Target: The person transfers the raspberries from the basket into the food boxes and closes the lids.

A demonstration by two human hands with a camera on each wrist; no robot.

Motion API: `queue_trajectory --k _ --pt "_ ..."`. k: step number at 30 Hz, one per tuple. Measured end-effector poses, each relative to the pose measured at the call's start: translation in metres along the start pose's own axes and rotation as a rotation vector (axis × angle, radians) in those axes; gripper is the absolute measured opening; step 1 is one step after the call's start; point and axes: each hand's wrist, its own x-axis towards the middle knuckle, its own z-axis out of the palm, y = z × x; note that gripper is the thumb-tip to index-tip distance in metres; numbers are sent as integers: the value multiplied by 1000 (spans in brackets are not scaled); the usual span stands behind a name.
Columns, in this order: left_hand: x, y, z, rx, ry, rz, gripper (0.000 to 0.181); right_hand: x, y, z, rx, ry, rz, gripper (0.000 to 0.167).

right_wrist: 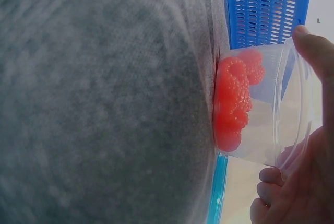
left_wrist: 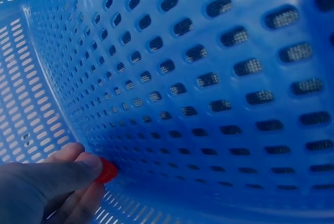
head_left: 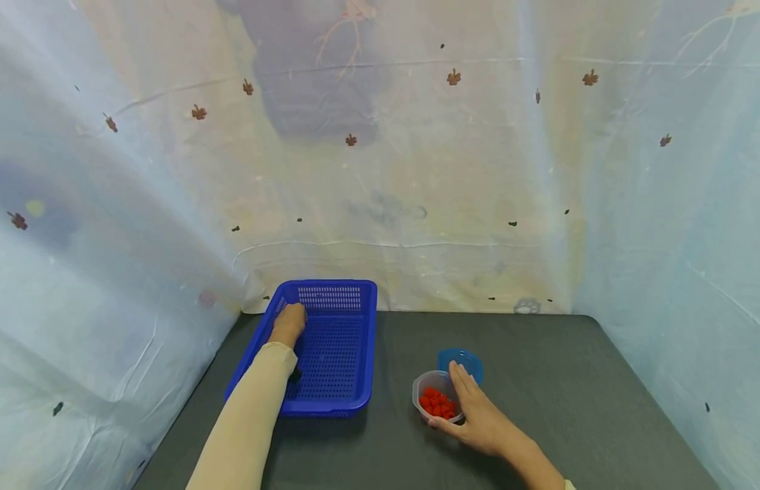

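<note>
Inside the blue perforated basket [head_left: 327, 354], my left hand [head_left: 291, 320] reaches down toward the far left corner. In the left wrist view, thumb and fingers pinch a small red berry-like piece [left_wrist: 108, 171] low against the basket wall. My right hand [head_left: 478, 412] holds the rim of a clear plastic tub [right_wrist: 261, 125], thumb on one side and fingers on the other. Several red, bumpy berry-like pieces [head_left: 438, 403] lie at the bottom of the tub, which stands upright on the table.
A blue lid [head_left: 466, 362] lies on the dark grey table [head_left: 527, 354] just behind the tub. Pale patterned sheets [head_left: 417, 177] hang at the back and both sides. Something small and black [head_left: 295, 374] shows beside the left sleeve in the basket.
</note>
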Motion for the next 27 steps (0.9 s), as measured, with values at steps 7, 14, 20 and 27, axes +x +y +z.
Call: queue_trajectory --k 7,14,20,27 --pt "-14 6 -8 -9 16 13 17 0 0 -1 -1 -5 -1 120" --pt "-12 5 -6 -55 5 34 18 -1 -2 -2 2 -6 -3 119" --pt "-8 9 -9 -93 -31 69 24 -1 -3 -3 -4 -3 -12 119" --pt "-8 19 -11 -212 -52 135 19 0 -1 -2 3 -11 -11 120"
